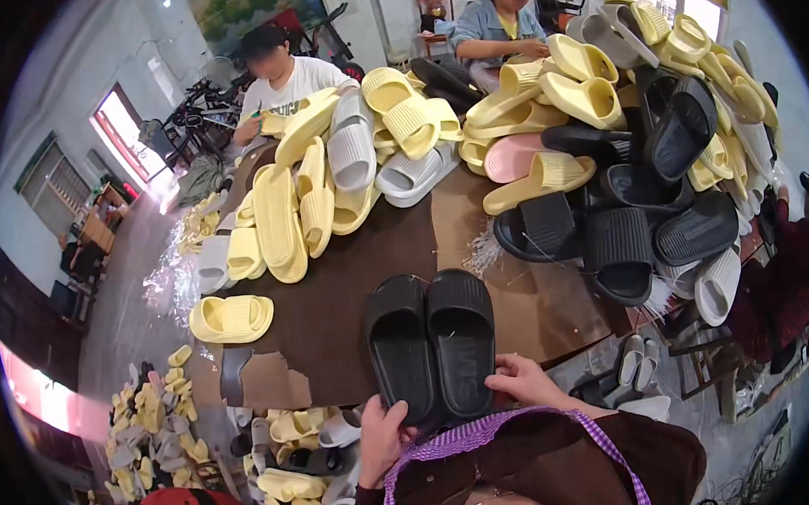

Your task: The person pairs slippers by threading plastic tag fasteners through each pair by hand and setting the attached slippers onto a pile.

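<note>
Two black slide sandals (pixel 431 342) lie side by side, soles down, at the near edge of a brown table (pixel 334 292). My left hand (pixel 383 438) grips the heel of the left sandal (pixel 398 348). My right hand (pixel 523 380) holds the heel of the right sandal (pixel 462 340), fingers curled over its edge. Both forearms rise from the lower edge in dark brown sleeves, with a purple checked apron strap between them.
Heaps of yellow, grey, pink and black slides (pixel 543 111) cover the far half of the table. A yellow pair (pixel 232 318) sits at the left edge. Two seated people (pixel 279 77) work across the table. More slides lie on the floor (pixel 287 456) below left.
</note>
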`<state>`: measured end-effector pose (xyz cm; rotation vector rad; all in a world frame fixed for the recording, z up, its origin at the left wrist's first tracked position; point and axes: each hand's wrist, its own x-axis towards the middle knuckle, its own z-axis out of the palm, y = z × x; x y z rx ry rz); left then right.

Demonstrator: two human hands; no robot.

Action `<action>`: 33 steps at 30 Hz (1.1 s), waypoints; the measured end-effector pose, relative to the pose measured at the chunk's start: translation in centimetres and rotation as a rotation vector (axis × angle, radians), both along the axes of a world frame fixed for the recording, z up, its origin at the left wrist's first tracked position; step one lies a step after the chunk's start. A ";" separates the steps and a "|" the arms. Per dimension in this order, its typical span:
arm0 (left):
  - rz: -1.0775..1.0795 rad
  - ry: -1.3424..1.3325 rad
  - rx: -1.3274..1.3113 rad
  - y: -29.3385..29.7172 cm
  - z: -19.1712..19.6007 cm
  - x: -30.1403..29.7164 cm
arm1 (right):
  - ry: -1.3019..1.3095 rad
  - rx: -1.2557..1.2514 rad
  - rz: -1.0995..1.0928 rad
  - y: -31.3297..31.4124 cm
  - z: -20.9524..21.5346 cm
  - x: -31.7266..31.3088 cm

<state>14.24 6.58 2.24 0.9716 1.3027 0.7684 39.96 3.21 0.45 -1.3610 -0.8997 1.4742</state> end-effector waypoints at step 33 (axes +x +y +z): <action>0.051 -0.104 0.436 5.2 -3.7 3.6 | 0.257 0.769 -0.676 16.7 32.6 19.8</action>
